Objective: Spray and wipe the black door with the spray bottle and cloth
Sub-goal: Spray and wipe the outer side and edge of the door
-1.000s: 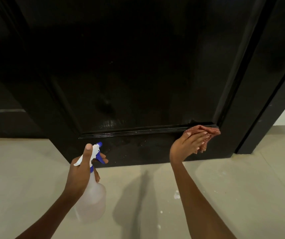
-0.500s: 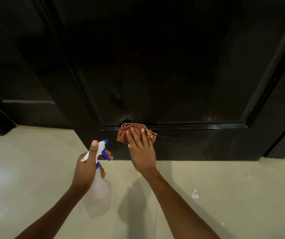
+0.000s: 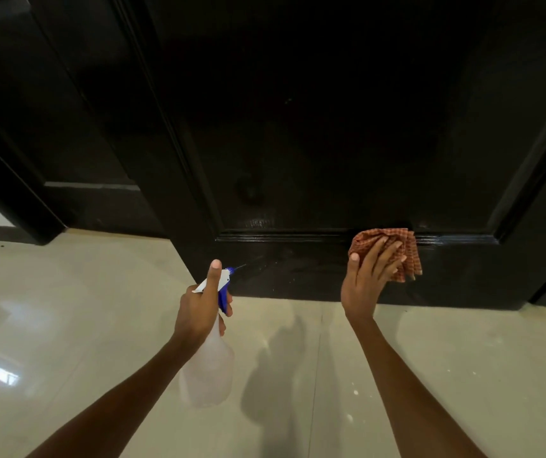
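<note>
Black door (image 3: 331,133): glossy panelled leaf filling the upper view; a moulded ledge runs along the foot of its recessed panel, with the bottom rail below it meeting the floor.

Cloth (image 3: 393,249): red-and-cream checked, bunched, lying against the door at the moulded ledge and hanging onto the bottom rail, right of centre.

Right hand (image 3: 365,279): fingers (image 3: 384,251) nearly straight and spread, pressing the cloth to the door.

Spray bottle (image 3: 210,365): translucent body, white-and-blue trigger head, nozzle aimed at the bottom rail and just short of it, a thin streak showing at its tip.

Left hand (image 3: 198,309): fingers wrapped round the bottle's neck and trigger, thumb lying up along the head.

Tiled floor (image 3: 66,309): pale, shiny, with small white specks near the right forearm.
</note>
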### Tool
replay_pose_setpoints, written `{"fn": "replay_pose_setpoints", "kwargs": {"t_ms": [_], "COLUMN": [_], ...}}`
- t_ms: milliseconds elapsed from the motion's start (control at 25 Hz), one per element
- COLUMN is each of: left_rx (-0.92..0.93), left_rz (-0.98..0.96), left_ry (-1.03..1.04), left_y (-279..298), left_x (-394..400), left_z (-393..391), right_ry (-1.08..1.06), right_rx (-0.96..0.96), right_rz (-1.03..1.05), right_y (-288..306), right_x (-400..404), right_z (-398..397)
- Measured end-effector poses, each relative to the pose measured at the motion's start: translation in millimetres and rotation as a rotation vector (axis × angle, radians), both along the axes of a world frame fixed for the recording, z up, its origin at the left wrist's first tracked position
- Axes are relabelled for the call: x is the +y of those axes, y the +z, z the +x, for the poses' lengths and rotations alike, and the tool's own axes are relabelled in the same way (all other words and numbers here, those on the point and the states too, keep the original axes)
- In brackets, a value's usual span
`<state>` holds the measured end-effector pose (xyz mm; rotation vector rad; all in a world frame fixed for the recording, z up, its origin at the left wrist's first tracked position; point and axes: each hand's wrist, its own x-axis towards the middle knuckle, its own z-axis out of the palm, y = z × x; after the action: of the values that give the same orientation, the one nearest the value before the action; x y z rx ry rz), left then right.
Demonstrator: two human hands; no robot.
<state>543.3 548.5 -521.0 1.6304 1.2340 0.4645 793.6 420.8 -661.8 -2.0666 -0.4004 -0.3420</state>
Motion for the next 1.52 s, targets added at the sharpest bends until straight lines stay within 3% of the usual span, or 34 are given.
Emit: {"fn": "replay_pose_setpoints", "kwargs": {"t_ms": [320,480,720,880,960,1080,1240,1400,1520], "left_rx": [0.105,0.091,0.102,0.106,0.106,0.095,0.086,0.103,0.126], "left_rz": [-0.024,-0.007,0.100,0.122,0.123,0.099,0.060,0.055,0.059], "left_ry": [-0.055,-0.074,-0.058,-0.018,-0.004,-0.019,-0.100,-0.129,-0.151], "left_y": [-7.7,-6.5,-11.7,-18.4,-20.6,-28.5,-37.0,-31.7,-27.8], "left_x": [0.0,6.4,29.6,44.8,51.8,51.2,37.1,30.0,24.8], "left_z": [3.5,-7.4,-40.7,-51.0,-46.5,-36.6,-28.2,-20.2,-17.7], "right_ry": [0.064,0.244,0.822,0.942,0.957,0.980,0.957,0.724,0.616], "right_rx": [-0.029,-0.046,-0.650,-0.867,-0.946,-1.012,-1.005,-0.821,-0.727], "right_rz": [-0.080,-0.346,-0.893,-1.260,-1.348,-1.370,-1.211,-1.185,-1.143], "right_y": [-14.6,-25.7,-27.0,-18.3,-21.0,-33.0,-59.6,-78.8,-82.0], "right_x": [-0.4,21.5,103.5,175.8,188.4,158.1,64.6,-48.9,-85.8], "right_z": [-3.0,-27.7,-60.1,-96.4,-102.4,-74.9,-5.2,53.8,61.3]}}
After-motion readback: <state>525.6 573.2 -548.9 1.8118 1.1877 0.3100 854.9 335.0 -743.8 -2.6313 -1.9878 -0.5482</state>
